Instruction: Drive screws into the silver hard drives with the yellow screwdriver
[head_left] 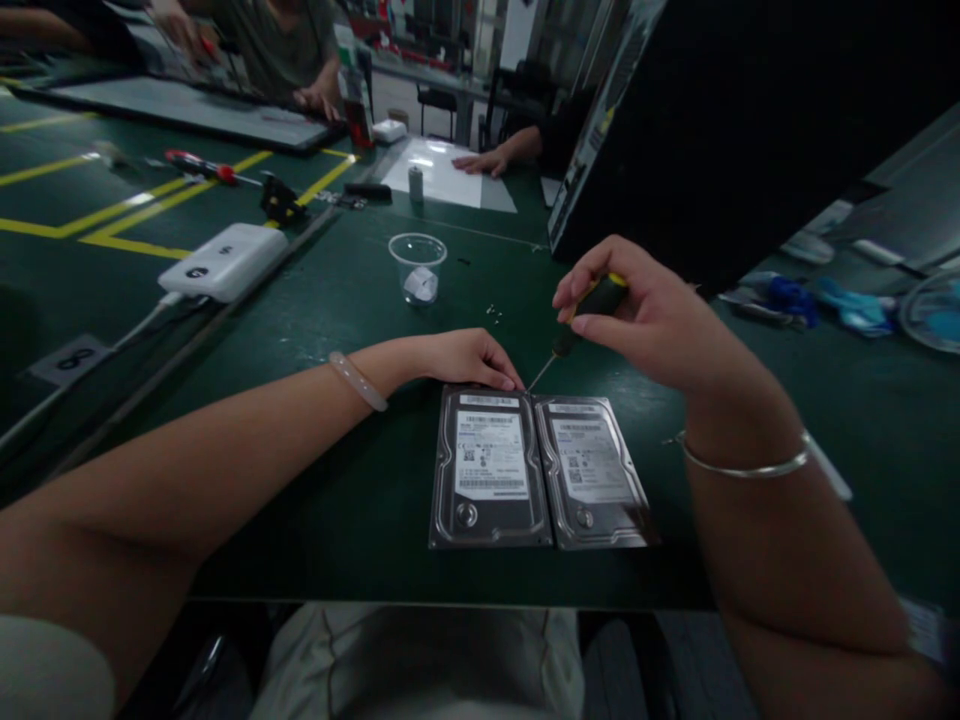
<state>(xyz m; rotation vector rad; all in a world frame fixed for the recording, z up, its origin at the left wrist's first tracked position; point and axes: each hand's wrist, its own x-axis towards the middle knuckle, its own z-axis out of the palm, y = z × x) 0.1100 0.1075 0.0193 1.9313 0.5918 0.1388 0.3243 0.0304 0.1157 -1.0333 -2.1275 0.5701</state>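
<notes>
While our left hand (465, 358) presses flat on the left drive's (490, 468) far edge, our right hand (645, 315) grips the screwdriver (581, 318). Its tip slants down-left, meeting the seam between both drives.

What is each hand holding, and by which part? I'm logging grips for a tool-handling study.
The right hand holds a screwdriver by its handle, fingers wrapped round it. The left hand holds nothing; it rests on the left hard drive.

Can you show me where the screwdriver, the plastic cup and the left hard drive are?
screwdriver (592, 305), head view, on its dark handle.
plastic cup (418, 262), head view, on its clear wall.
left hard drive (489, 470), head view, on its white label.
</notes>
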